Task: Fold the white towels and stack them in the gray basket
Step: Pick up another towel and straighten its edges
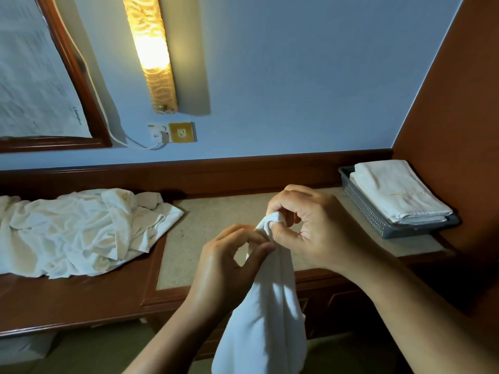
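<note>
Both hands meet close together above the front edge of the desk, each pinching the top of one white towel [266,306]: the right hand [310,222] has its fingers curled round a bunched corner, and the left hand [229,263] nips the edge just below and beside it between thumb and fingertips. The rest of the towel hangs straight down in loose folds, clear of the desk [216,225] and in front of its drawers. This looks like the start of a fold, with the hands seeking the corners; the next move probably calls for sliding them apart along the top edge until the cloth hangs flat and square, then laying it on the pale desk top to fold. To the right, against the wooden side panel, the gray basket [372,211] already holds a neat stack of folded towels [397,193], rising above its rim, so any new one must sit squarely on top. To the left lies a crumpled heap of unfolded towels [81,230], well apart from the basket and waiting their turn.
</note>
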Motion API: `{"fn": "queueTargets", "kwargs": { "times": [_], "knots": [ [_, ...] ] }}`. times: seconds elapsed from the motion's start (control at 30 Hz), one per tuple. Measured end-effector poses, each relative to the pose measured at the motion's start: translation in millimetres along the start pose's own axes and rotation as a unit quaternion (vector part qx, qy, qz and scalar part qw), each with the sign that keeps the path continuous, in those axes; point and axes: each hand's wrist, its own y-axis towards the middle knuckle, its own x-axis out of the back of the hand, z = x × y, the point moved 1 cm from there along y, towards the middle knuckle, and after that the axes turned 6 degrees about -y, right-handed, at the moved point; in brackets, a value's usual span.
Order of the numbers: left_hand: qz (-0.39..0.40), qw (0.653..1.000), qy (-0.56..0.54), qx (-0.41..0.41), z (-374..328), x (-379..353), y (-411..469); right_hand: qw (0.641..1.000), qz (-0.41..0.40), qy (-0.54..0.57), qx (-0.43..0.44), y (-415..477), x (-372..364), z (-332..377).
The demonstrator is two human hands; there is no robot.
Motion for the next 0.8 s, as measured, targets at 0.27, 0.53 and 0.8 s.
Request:
{"fn": "queueTargets", "kwargs": {
  "times": [0.27, 0.53, 0.8],
  "knots": [
    [0.010, 0.999, 0.038, 0.026, 30.0, 12.6, -17.9, 0.999, 0.033, -0.019, -0.037, -3.5, -29.3, 10.8],
    [0.110, 0.953, 0.275, 0.071, 77.2, -17.2, -40.4, 0.997, 0.026, -0.007, -0.074, -34.5, -41.7, -6.9],
    [0.282, 0.808, 0.440, 0.272, 157.1, -31.3, -106.6, 0.977, -0.050, -0.042, -0.202, -99.0, -19.6, -82.7]
  ]
}}
